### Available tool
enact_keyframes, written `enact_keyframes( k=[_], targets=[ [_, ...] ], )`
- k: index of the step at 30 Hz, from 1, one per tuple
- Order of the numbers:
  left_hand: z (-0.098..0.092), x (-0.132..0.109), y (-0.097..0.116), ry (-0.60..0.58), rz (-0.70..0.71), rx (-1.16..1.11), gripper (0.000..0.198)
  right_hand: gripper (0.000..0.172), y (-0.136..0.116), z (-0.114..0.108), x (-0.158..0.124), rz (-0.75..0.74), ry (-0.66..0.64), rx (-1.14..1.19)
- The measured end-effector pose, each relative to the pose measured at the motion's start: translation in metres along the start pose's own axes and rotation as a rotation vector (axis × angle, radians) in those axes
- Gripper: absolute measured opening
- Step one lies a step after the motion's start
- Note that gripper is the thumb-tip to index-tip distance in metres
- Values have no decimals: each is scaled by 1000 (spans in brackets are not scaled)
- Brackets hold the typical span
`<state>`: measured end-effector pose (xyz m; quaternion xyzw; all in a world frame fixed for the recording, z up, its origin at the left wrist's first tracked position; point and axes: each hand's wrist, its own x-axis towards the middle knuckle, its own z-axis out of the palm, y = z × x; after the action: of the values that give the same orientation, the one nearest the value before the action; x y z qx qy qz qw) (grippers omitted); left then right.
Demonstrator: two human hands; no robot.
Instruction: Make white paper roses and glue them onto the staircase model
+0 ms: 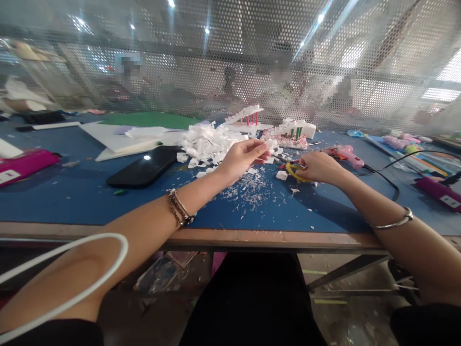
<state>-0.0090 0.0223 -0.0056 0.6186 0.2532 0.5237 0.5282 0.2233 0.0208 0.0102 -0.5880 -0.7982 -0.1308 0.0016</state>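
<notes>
My left hand [245,158] pinches a small white piece [271,144], perhaps paper or foam, between thumb and fingers. In my right hand [320,167] are scissors with yellow handles [297,173], their blades pointing left towards the white piece. Whether the blades touch it I cannot tell. Behind my left hand lies a heap of white scraps [211,140]. Fine white shavings [250,190] are scattered on the blue tabletop [201,206] below my hands. Two small white models stand at the back, one with red posts [248,117], the other with green posts [296,132].
A black phone [146,167] lies left of the heap, with white sheets [115,139] and a green sheet [151,119] behind. A pink glue gun [349,156] with a black cord rests beyond my right hand. Magenta boxes [441,192] sit at both sides. A perforated metal screen [230,62] rises behind.
</notes>
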Motion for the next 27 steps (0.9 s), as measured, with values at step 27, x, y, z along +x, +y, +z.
enact_keyframes(
  k=[27],
  targets=[
    [-1, 3, 12, 77, -9, -311, 9, 54, -31, -18, -16, -232, 192, 718]
  ],
)
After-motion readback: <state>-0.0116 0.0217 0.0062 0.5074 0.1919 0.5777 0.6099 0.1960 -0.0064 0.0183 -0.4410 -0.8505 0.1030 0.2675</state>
